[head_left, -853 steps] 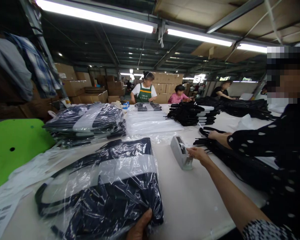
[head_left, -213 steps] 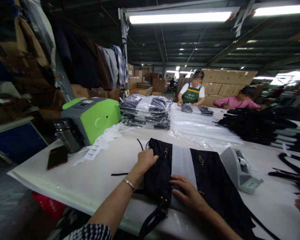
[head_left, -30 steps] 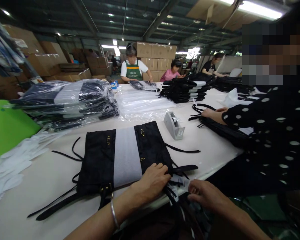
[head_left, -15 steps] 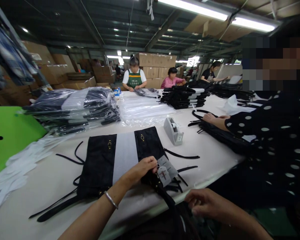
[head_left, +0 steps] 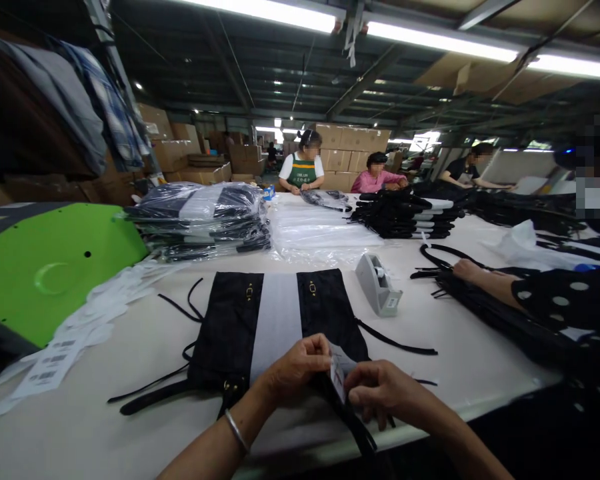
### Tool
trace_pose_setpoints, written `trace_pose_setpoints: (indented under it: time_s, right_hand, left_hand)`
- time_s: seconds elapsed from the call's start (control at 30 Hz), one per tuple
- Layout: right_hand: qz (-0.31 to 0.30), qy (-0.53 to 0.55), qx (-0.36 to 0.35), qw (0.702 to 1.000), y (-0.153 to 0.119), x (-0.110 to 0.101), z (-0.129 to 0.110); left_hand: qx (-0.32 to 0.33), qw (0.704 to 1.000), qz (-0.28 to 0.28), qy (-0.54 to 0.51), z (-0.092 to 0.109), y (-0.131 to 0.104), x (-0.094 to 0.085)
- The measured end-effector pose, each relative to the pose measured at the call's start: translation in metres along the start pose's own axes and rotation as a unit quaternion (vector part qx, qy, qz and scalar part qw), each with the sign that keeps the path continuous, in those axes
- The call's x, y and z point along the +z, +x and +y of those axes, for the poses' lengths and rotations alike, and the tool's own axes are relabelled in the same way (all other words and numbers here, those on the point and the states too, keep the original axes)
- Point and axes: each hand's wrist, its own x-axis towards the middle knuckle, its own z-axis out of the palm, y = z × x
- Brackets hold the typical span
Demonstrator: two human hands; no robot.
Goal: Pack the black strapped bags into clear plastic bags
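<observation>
Over the grey-banded, gold-buckled black bag [head_left: 233, 327], left fingers [head_left: 319, 353] and right fingers [head_left: 364, 381] pinch pale tags [head_left: 337, 377].

From your right hand [head_left: 383, 393] you have open room rightward over the bare tabletop [head_left: 465, 380], until the co-worker's hand [head_left: 469, 271] and black goods [head_left: 505, 327] bar the way; forward, a loose strap [head_left: 405, 346] lies across your path and the tape dispenser [head_left: 379, 285] stands beyond it; to your left, straps and the label strip [head_left: 53, 363] crowd the lane before the green machine [head_left: 100, 243]; the wrapped stack [head_left: 200, 220] blocks the far left; below your fingers, hanging straps probably obstruct, though they are partly hidden.
</observation>
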Motion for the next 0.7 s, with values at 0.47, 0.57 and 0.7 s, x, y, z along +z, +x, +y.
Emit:
trace_pose_setpoints:
  time_s: [0.47,0.57,0.7]
  right_hand:
    - [0.180,-0.201,-0.205,0.941,-0.009,-0.006,0.001]
    - [0.220,-0.160,-0.196,0.942,-0.003,-0.011,-0.016]
    - [0.273,-0.059,-0.241,0.930,0.028,-0.024,-0.047]
  left_hand:
    - [-0.029,0.999,-0.001,0.040,-0.015,0.005,-0.011]
    - [-0.039,0.999,-0.003,0.030,-0.018,0.004,-0.013]
    - [-0.055,0.998,0.030,0.018,-0.015,0.004,-0.007]
